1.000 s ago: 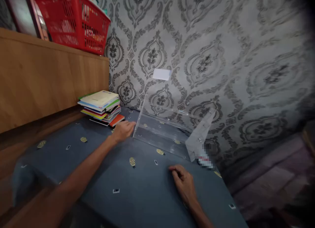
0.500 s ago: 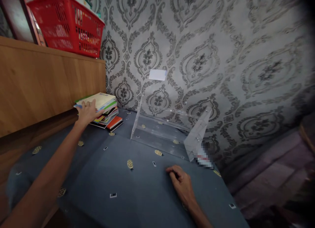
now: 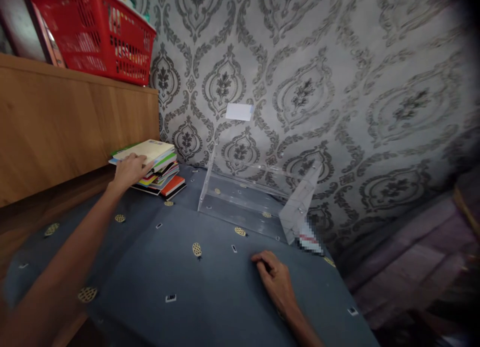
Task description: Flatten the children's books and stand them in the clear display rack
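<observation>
Left hand [image 3: 129,172] touches top book [image 3: 153,149] — long axis slanting away rightward — grip unclear; right hand [image 3: 276,278] half-open.

I can see the left arm [image 3: 71,257] stretched long and bare, slanting forward from the person's side; the left wrist [image 3: 115,187] bends slightly inward, and the left hand [image 3: 130,172] shows its back, fingers bent and reaching ahead; nearer the body, the right forearm [image 3: 303,329] comes in at a slant toward the middle; the right hand [image 3: 275,281] is loosely curled, thumb side inward, the index finger foremost.
</observation>
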The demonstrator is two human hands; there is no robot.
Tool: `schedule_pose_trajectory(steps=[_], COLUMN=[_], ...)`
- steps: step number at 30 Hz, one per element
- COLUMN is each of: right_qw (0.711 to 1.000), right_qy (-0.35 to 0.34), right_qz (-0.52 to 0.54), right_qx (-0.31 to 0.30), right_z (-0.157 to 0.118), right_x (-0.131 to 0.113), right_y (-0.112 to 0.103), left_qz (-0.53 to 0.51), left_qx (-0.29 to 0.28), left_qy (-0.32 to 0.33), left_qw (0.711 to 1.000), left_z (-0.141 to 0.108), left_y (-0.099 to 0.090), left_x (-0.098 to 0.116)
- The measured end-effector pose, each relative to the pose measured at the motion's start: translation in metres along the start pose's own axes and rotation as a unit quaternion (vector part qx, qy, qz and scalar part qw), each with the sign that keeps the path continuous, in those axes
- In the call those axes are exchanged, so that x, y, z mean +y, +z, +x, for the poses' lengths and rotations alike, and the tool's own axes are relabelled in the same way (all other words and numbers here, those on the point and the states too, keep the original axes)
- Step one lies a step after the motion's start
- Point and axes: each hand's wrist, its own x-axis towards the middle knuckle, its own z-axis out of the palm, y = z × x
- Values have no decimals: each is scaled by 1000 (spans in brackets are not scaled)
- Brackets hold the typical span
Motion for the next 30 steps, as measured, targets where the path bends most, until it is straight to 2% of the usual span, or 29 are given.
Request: schedule_pose_trajectory(steps=[4,9,14,19,23,26,28,30], right_qw=[1000,1000,1000,1000,1000,999,999,999], right_qy=[-5,0,0,2,7,8,9,9], right_qz=[-1,-1,-5,-7,-10,-9,-6,-7], right_qx=[-2,-12,-17,-26,-29,-31,-34,-36], right_z=[0,0,-1,-2,0,0,-1,-1], right_x=[1,2,1,-1,0,0,1,1], right_y=[0,1,0,-1,-1,0,0,0], left_qz=[33,67,96,98,85,53,22,6], left_qx=[-56,-77,-46,-3,16,25,20,-6], left_qy=[37,81,86,64,48,-10,-58,-77], left_qw=[997,991,991,993,995,998,998,997], left_z=[21,31,20,7,10,22,33,43], left_y=[-14,-22,-24,-28,-28,-29,-29,-26], left_x=[-9,-5,4,19,30,19,2,-19])
